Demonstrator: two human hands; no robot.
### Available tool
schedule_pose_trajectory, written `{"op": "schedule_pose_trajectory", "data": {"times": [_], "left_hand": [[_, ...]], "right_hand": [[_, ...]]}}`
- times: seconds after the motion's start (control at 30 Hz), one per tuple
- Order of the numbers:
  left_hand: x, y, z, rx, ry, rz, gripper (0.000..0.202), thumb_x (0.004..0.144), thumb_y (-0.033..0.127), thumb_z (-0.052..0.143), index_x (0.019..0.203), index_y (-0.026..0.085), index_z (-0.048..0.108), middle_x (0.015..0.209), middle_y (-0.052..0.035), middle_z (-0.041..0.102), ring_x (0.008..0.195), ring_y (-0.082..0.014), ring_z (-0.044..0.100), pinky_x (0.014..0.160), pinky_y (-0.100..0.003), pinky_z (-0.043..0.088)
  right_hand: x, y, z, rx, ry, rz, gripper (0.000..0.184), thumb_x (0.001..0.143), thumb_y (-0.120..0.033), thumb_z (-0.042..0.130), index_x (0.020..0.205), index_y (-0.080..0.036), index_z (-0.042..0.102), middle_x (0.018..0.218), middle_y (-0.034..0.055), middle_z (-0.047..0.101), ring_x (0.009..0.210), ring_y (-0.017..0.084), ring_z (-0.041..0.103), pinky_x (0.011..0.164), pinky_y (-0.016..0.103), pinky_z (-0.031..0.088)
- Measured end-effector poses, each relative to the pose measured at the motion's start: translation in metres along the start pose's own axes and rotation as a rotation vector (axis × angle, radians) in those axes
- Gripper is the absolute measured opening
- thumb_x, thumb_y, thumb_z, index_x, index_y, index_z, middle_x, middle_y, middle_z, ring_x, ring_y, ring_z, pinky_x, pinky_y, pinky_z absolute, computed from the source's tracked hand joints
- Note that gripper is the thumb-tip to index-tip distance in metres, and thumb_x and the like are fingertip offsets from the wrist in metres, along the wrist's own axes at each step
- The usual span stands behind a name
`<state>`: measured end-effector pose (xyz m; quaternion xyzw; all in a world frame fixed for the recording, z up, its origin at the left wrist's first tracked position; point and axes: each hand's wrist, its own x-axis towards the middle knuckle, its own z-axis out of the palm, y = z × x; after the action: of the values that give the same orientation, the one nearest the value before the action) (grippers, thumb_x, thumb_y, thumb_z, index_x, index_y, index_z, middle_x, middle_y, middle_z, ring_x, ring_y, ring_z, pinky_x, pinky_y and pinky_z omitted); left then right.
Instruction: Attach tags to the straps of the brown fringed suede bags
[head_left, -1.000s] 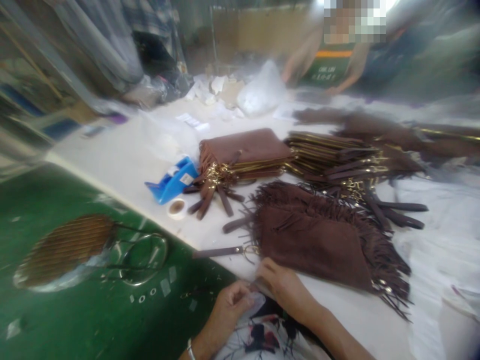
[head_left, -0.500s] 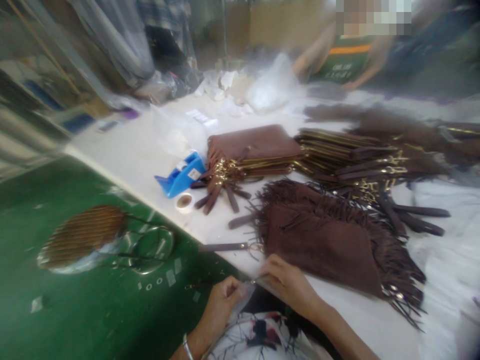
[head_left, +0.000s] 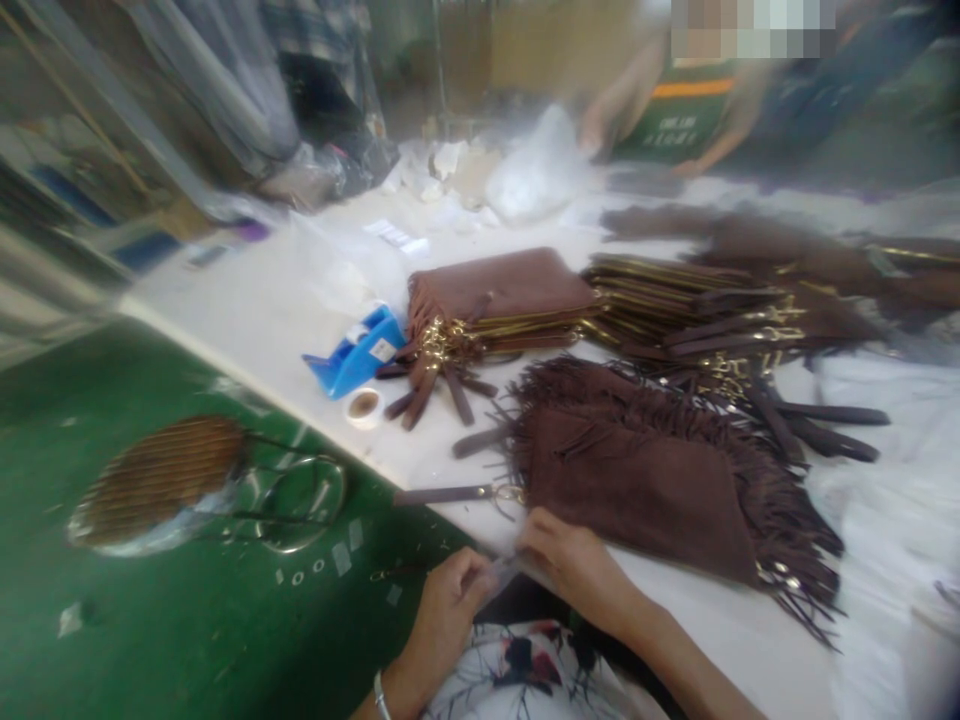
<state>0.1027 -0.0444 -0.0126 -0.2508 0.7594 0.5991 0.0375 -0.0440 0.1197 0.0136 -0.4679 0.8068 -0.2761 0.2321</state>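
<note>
1. My left hand (head_left: 450, 598) pinches one end of a thin, translucent piece (head_left: 501, 573) between thumb and fingers. What it is exactly, I can't tell.
2. My right hand (head_left: 579, 572) is closed at the other end of it, fingers curled. Gripping from both sides probably lets me control something so small and flimsy.
3. I hold the piece low, close to my lap by the edge of the desk (head_left: 240, 310), likely because both wrists sit comfortably there.
4. The fringed brown bag (head_left: 637, 490) lies flat just beyond my right hand, presumably so it's within easy reach. Its strap (head_left: 442, 495) pokes out past the desk edge, joined to a metal ring.
5. Farther back, the bag stack (head_left: 510, 285) has its clips and straps fanned toward the near left, which I'd judge stops them tangling under the bags.
6. The blue tape dispenser (head_left: 356, 350) sits beside those straps, with the tape roll (head_left: 364, 407) flat just in front, seemingly handy without crowding the fringed bag.
7. White material (head_left: 885, 470) is spread on my right, apart from my hands.
</note>
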Motion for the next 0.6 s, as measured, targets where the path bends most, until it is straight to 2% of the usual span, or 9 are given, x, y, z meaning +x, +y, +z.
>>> {"op": "schedule_pose_trajectory", "data": {"times": [0.13,0.33,0.47,0.6], "left_hand": [[-0.001,0.003,0.004,0.067,0.028,0.033,0.022,0.088,0.038,0.057,0.08,0.019,0.064,0.075,0.0001,0.063,0.072,-0.0175,0.056,0.066,-0.025,0.036],[-0.001,0.014,0.018,-0.005,0.041,0.019,0.018,0.085,0.035,0.059,0.081,0.019,0.065,0.076,0.0001,0.066,0.073,-0.0182,0.058,0.067,-0.025,0.04],[0.002,0.018,0.028,-0.145,0.037,0.012,0.019,0.084,0.036,0.06,0.085,0.018,0.065,0.078,-0.0003,0.067,0.074,-0.0183,0.057,0.068,-0.025,0.041],[-0.002,0.008,0.019,-0.15,0.048,-0.009,0.018,0.083,0.033,0.06,0.074,0.018,0.058,0.068,0.0027,0.059,0.066,-0.015,0.051,0.062,-0.023,0.037]], "right_hand": [[0.001,-0.003,-0.003,-0.079,-0.03,-0.016,0.022,0.09,-0.01,0.046,0.094,-0.023,0.063,0.098,0.0011,0.058,0.08,0.012,0.061,0.068,0.021,0.041],[0.004,-0.011,-0.003,-0.117,-0.049,-0.025,0.02,0.088,-0.007,0.047,0.092,-0.021,0.06,0.095,0.0013,0.06,0.076,0.013,0.06,0.064,0.023,0.039],[0.004,-0.021,0.0,-0.084,-0.07,-0.022,0.022,0.085,-0.004,0.046,0.096,-0.019,0.058,0.094,0.0027,0.062,0.079,0.015,0.061,0.066,0.024,0.041],[-0.003,-0.024,0.0,0.082,-0.04,-0.05,0.026,0.088,-0.005,0.044,0.105,-0.021,0.057,0.103,0.0033,0.06,0.089,0.015,0.061,0.077,0.024,0.045]]}}
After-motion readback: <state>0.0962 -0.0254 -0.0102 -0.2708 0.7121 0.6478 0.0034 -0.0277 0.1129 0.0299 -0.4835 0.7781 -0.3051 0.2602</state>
